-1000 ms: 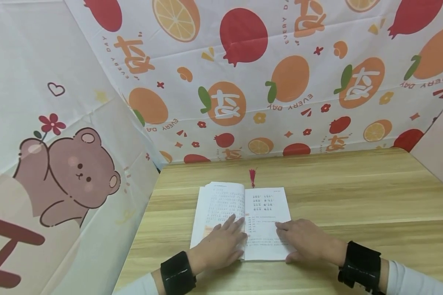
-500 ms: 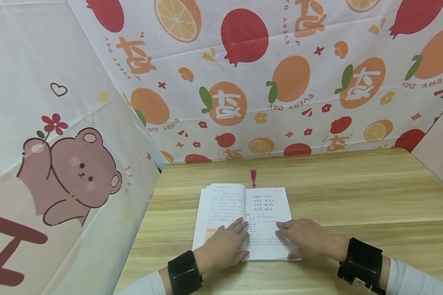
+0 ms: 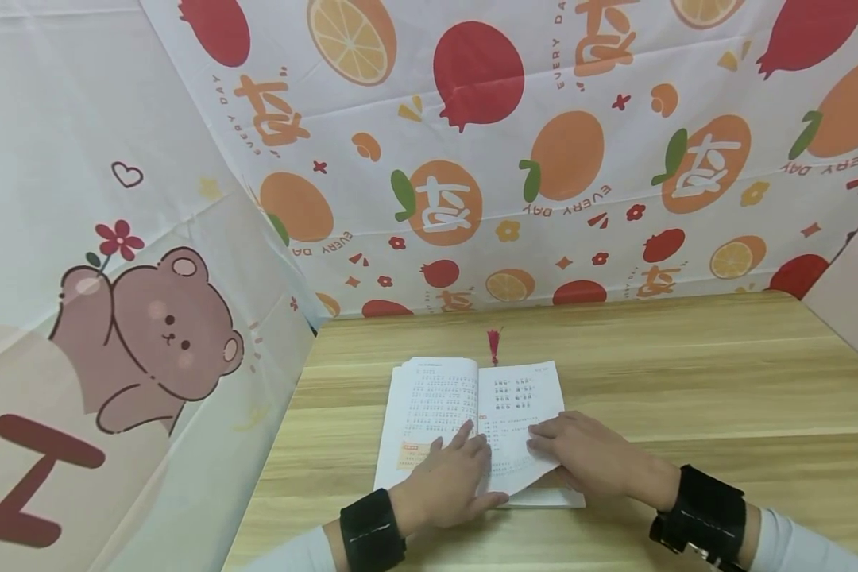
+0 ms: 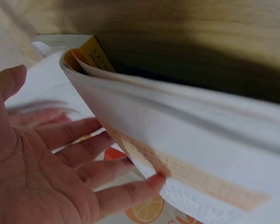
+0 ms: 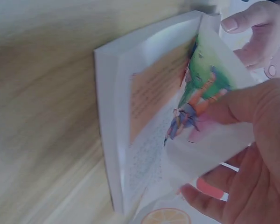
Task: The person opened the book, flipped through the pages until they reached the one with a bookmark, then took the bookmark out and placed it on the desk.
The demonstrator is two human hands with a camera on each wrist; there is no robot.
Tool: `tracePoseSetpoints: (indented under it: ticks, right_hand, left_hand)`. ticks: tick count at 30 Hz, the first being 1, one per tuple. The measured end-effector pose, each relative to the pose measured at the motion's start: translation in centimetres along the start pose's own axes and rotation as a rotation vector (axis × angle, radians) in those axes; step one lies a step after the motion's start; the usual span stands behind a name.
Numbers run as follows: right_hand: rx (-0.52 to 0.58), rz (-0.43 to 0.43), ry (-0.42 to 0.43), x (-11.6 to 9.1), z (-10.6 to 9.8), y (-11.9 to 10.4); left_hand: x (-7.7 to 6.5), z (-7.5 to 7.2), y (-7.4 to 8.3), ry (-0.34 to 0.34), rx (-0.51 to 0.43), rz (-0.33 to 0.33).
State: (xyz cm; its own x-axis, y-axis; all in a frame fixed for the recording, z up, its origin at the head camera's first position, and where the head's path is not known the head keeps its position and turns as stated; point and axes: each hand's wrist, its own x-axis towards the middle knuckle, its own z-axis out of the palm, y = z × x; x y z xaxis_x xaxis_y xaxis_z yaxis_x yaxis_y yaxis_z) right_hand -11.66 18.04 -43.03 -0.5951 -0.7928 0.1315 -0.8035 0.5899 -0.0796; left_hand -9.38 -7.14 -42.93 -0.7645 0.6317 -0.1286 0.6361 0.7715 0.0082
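An open book (image 3: 432,393) with printed pages lies on the wooden table. My left hand (image 3: 446,481) rests along its centre fold, fingers spread and fairly straight, as the left wrist view also shows. With thumb and fingers my right hand (image 3: 593,453) pinches the outer lower part of the right-hand page (image 3: 515,405), which is raised and bent toward the fold. In the right wrist view the underside of that page (image 5: 210,142) carries a coloured drawing, and a printed page with an orange block (image 5: 154,81) shows beneath it.
A red tassel (image 3: 494,346) sticks out past the book's top edge. Wooden table (image 3: 701,365) extends to the right and behind. A fruit-print cloth (image 3: 500,159) hangs at the back, and a bear-print cloth (image 3: 171,334) on the left. Black bands (image 3: 708,512) circle both wrists.
The right-hand page lay flat before; its lower outer corner is now lifted in my right hand and folded leftward. My left hand has shifted slightly right.
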Motion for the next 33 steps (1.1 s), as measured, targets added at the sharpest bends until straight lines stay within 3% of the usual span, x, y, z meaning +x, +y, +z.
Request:
tracePoseSetpoints:
  ticks: [8,12,16,21,25,27,30,33]
  right_hand:
    - [-0.141,-0.054,0.081,1.1,-0.7,-0.5]
    - [-0.156,-0.088,0.17,1.8,-0.6,-0.8]
    - [-0.129,-0.102,0.315,2.3,-0.3,-1.1]
    - [-0.127,-0.032,0.422,2.3,0.4,-1.1]
    - [-0.128,0.027,0.41,1.8,1.2,-0.9]
    - [-0.125,0.044,0.385,1.4,1.5,-0.9]
    - [-0.125,0.063,0.306,0.9,1.8,-0.8]
    - [-0.079,0.08,0.165,0.4,1.8,-0.8]
  left_hand:
    - [0.8,0.2,1.0,0.014,-0.046,-0.079]
    - [1.2,0.2,1.3,0.052,-0.032,-0.103]
    - [1.3,0.3,1.2,0.136,-0.048,-0.124]
    - [1.1,0.2,0.7,0.326,-0.038,-0.1]
    - [0.5,-0.1,0.5,0.465,0.064,-0.081]
    - [0.2,-0.1,0.4,0.503,0.164,-0.08]
    - [0.0,-0.1,0.1,0.527,0.346,-0.082]
    - [-0.1,0.0,-0.4,0.518,0.507,-0.077]
